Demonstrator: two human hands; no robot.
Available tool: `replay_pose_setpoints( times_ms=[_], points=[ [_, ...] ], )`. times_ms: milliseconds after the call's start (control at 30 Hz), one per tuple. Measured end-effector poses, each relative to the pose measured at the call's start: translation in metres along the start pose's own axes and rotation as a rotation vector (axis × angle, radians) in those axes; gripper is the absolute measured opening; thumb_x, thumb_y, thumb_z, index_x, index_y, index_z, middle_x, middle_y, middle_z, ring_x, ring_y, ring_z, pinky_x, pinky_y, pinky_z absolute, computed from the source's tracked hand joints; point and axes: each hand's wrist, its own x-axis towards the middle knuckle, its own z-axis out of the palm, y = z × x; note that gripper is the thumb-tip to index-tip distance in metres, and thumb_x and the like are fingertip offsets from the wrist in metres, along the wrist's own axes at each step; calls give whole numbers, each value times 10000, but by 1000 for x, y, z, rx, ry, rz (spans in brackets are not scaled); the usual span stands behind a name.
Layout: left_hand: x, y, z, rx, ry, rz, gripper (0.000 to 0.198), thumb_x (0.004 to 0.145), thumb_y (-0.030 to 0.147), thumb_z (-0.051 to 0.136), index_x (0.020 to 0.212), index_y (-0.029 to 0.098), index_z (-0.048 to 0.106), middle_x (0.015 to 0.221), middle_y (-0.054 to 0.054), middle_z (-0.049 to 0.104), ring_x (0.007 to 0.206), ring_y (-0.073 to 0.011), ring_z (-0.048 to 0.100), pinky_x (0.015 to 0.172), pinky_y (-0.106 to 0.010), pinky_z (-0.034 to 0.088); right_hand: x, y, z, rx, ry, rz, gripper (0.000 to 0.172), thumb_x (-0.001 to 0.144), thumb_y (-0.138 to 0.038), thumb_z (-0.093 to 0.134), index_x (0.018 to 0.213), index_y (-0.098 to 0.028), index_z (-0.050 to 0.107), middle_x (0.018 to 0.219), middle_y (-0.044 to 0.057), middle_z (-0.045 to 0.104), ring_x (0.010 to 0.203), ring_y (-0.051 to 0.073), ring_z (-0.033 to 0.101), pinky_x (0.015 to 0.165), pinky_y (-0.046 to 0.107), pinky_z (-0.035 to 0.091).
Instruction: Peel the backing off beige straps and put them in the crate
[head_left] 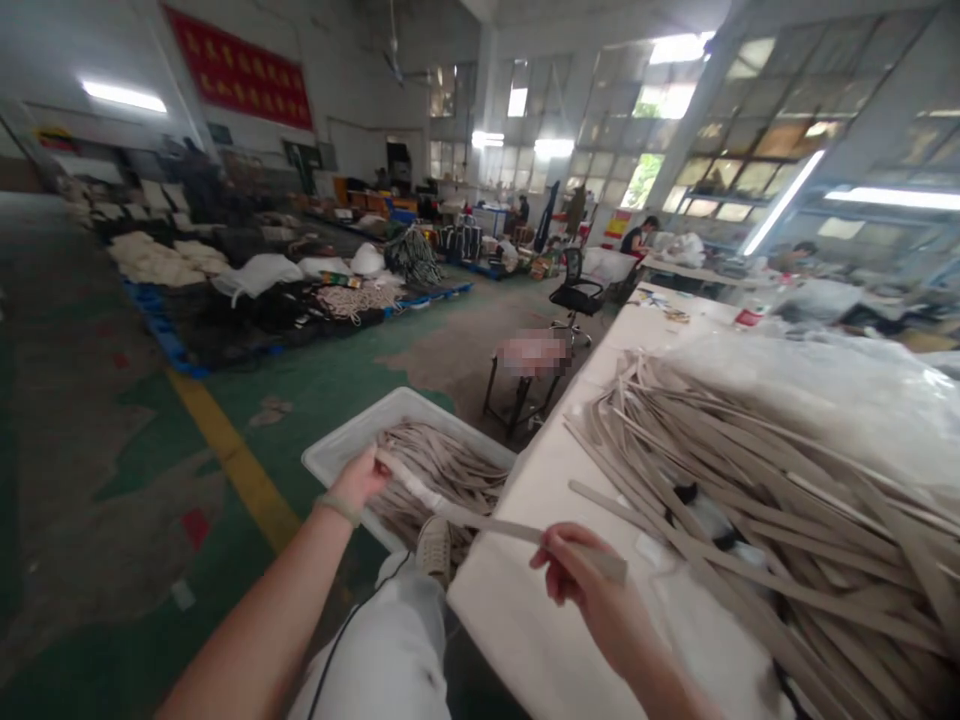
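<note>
One flat, narrow strap (499,525) of beige webbing, smooth and ribbon-like, stretches across the lower middle of the frame, running from over a white tub (335,443) to above the corner of the table (517,630). Its left part looks paler and blurred. The tub has a smooth rim and rounded corners, and loose straps (446,455) of similar beige lie in it in wavy, tangled lengths. At the right of the frame, a big heap of straps (817,530) spreads over the pale, matte table top, long flat bands crossing one another, with crinkled, see-through plastic sheeting (817,385) behind them.

The left hand (363,482), left of the frame's centre and over the tub, pinches one end of the strap, thumb and fingers close together. The right hand (585,580), lower right of centre above the table, has its fingers curled narrowly around the strap near the other end, and a short squared-off tip sticks out beyond them.
</note>
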Motion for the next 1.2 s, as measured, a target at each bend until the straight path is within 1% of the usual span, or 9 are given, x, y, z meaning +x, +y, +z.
replay_pose_setpoints(
  times_ms=[167,300,467,633,800,867,967,1100,1200],
  points=[
    [25,52,38,155,192,173,305,939,340,570,1164,135,577,1054,-75,619,827,-155,622,687,-310,560,48,7,-5,-4,211,163,585,727,-410,758,1207,-160,537,807,104,745,546,132,639,534,227,492],
    [4,34,40,367,159,284,207,944,284,560,1066,120,593,922,-37,614,696,-107,581,597,-240,514,10,16,-59,-71,420,162,674,698,-449,763,1242,-148,502,786,105,744,549,155,649,539,258,512],
    [-55,-36,65,735,-324,223,80,727,90,733,753,94,658,671,-12,626,588,-104,553,540,-180,410,-75,30,-144,-389,616,-10,524,705,-547,712,1036,-155,608,649,48,688,499,172,602,482,282,467],
    [-130,-135,122,1506,-1284,620,129,717,212,742,829,150,722,796,-69,690,710,-201,618,664,-271,468,-125,48,-192,-896,743,-221,241,798,-364,599,911,-168,682,855,115,715,726,247,673,647,385,550],
    [-188,-249,147,1643,-1438,874,456,712,274,769,1111,102,632,1166,-189,580,1030,-309,576,925,-426,455,-127,63,-193,-1147,597,-371,376,829,-182,477,1170,-142,628,1140,154,680,1069,273,644,920,467,535],
    [-201,-278,148,1672,-1496,972,396,765,178,699,1149,148,609,1335,-172,476,1195,-315,487,1008,-462,406,-121,62,-194,-1187,578,-360,473,822,-120,421,1276,-110,553,1189,178,656,1102,263,636,927,456,541],
    [-210,-291,147,1700,-1637,1068,179,870,90,506,941,169,650,1365,-118,475,1292,-283,395,1085,-468,327,-111,51,-204,-1291,543,-356,564,796,-58,388,1352,-50,478,1300,223,584,1227,282,559,1028,488,473],
    [-224,-268,136,1776,-1755,1079,124,813,61,531,805,146,621,1024,-111,622,1057,-242,529,968,-381,421,-98,37,-216,-1329,411,-392,622,779,-22,404,1393,-88,485,1457,171,472,1369,265,422,1142,449,357],
    [-248,-246,114,1811,-1783,803,35,758,167,636,783,158,613,795,-29,603,750,-161,533,732,-274,458,-86,35,-218,-1373,242,-408,773,723,25,422,1452,-230,448,1558,63,353,1460,282,255,1163,493,301]
  ],
)
